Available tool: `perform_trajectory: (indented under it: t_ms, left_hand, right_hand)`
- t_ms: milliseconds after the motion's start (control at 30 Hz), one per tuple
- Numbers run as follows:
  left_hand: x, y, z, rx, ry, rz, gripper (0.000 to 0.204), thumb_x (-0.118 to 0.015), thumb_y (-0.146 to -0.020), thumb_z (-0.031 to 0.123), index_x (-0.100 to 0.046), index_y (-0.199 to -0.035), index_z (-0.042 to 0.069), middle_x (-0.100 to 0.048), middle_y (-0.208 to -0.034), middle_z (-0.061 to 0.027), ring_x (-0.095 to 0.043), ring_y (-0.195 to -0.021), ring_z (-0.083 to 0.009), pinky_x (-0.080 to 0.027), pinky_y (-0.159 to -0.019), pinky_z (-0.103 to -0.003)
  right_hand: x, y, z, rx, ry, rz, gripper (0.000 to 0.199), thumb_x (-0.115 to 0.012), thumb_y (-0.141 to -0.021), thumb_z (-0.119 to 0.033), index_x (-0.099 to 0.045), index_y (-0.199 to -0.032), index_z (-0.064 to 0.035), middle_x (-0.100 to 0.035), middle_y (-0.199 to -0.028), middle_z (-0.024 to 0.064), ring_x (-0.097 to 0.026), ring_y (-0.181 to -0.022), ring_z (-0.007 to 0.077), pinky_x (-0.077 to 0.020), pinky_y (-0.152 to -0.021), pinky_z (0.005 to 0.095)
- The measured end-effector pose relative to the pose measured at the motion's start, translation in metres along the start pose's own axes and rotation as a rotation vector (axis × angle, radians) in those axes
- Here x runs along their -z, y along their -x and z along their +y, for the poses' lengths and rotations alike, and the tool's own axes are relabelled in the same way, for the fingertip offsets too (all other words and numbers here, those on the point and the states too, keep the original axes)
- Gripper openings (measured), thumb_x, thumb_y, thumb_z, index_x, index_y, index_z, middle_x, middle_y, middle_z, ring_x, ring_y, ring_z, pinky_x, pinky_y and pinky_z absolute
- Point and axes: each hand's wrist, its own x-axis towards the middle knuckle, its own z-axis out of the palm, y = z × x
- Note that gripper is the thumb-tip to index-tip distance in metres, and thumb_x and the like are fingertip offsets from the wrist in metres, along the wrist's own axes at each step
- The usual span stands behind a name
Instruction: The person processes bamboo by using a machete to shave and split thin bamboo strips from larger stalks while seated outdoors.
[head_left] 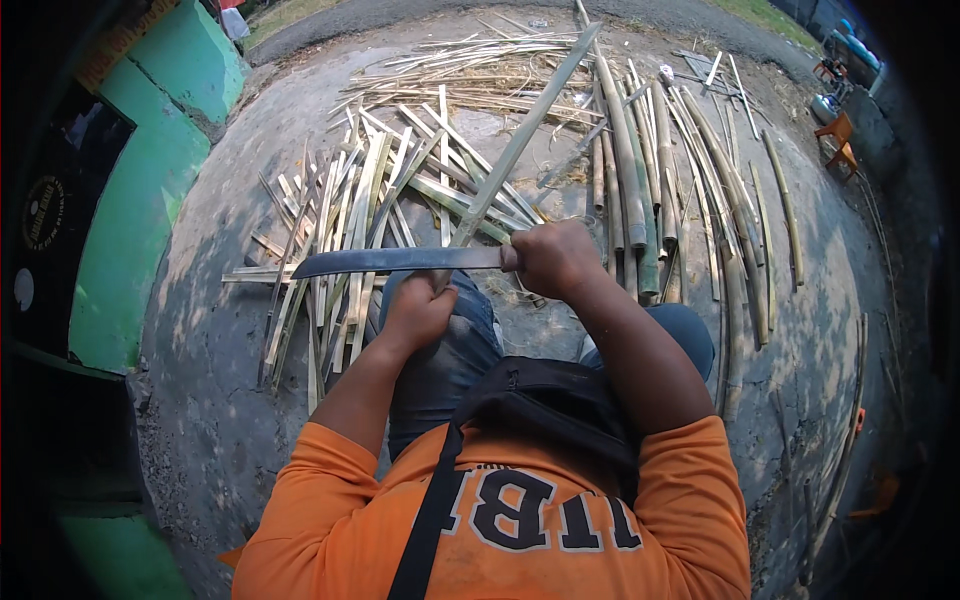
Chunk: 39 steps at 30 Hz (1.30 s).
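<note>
My right hand [556,260] is closed around the handle of a machete [400,260]. Its long dark blade points left and lies across a bamboo strip [525,135], just above my other hand. That strip slants up and away to the right, its far end over the ground beyond. With fingers closed, my left hand [420,312] grips the strip's near end, close to my knee. The blade covers part of the strip, so whether the edge bites into it cannot be seen.
Split bamboo strips [345,230] lie in a crossed heap at left. Whole bamboo poles [625,150] lie to the right, and more thin strips [450,80] spread farther off. A green wall [150,150] stands left; an orange chair [838,138] is at far right.
</note>
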Motion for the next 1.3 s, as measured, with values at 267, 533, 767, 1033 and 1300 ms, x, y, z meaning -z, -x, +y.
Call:
perform_trajectory:
  t_ms: [267, 533, 767, 1033, 1300]
  left_hand:
    - [0.004, -0.003, 0.012, 0.045, 0.046, 0.004, 0.027, -0.071, -0.089, 0.024, -0.064, -0.098, -0.001, -0.069, -0.085, -0.0257, -0.068, -0.085, -0.0477, -0.053, -0.075, -0.049]
    - [0.002, 0.003, 0.006, -0.077, -0.004, 0.05, 0.03, -0.069, -0.091, 0.024, -0.066, -0.108, -0.001, -0.07, -0.09, -0.0281, -0.068, -0.092, -0.0505, -0.053, -0.079, -0.052]
    - [0.006, 0.002, 0.023, 0.013, -0.037, 0.015, 0.026, -0.07, -0.091, 0.02, -0.065, -0.103, -0.002, -0.067, -0.085, -0.0235, -0.068, -0.081, -0.0421, -0.052, -0.075, -0.045]
    - [0.005, 0.005, 0.017, -0.052, -0.043, 0.014, 0.026, -0.068, -0.091, 0.024, -0.065, -0.104, 0.001, -0.069, -0.086, -0.0274, -0.068, -0.09, -0.0505, -0.053, -0.077, -0.054]
    - [0.006, 0.006, 0.018, -0.079, -0.047, 0.012, 0.027, -0.069, -0.093, 0.025, -0.065, -0.105, 0.001, -0.069, -0.086, -0.0272, -0.068, -0.087, -0.05, -0.052, -0.075, -0.054]
  right_hand:
    - [0.004, 0.005, 0.04, -0.163, -0.076, 0.164, 0.017, -0.071, -0.087, -0.029, -0.076, -0.089, -0.0134, -0.075, -0.088, 0.015, -0.074, -0.087, 0.0375, -0.0583, -0.078, 0.0513]
    - [-0.001, 0.001, 0.011, 0.017, -0.005, 0.056, 0.013, -0.07, -0.088, -0.029, -0.076, -0.087, -0.0167, -0.075, -0.083, 0.0135, -0.074, -0.08, 0.0375, -0.0601, -0.076, 0.0478]
    - [0.003, 0.005, 0.051, -0.207, -0.131, 0.177, 0.019, -0.07, -0.091, -0.032, -0.076, -0.092, -0.0142, -0.075, -0.091, 0.0164, -0.074, -0.089, 0.0385, -0.0588, -0.081, 0.051]
    - [0.01, 0.008, 0.017, -0.073, -0.03, 0.096, 0.021, -0.07, -0.091, -0.033, -0.076, -0.083, -0.0149, -0.075, -0.083, 0.0141, -0.074, -0.086, 0.0366, -0.0582, -0.076, 0.0497]
    - [-0.005, 0.002, 0.047, -0.007, -0.019, 0.134, 0.019, -0.069, -0.09, -0.032, -0.078, -0.088, -0.0157, -0.074, -0.084, 0.015, -0.073, -0.083, 0.0374, -0.0582, -0.076, 0.0503]
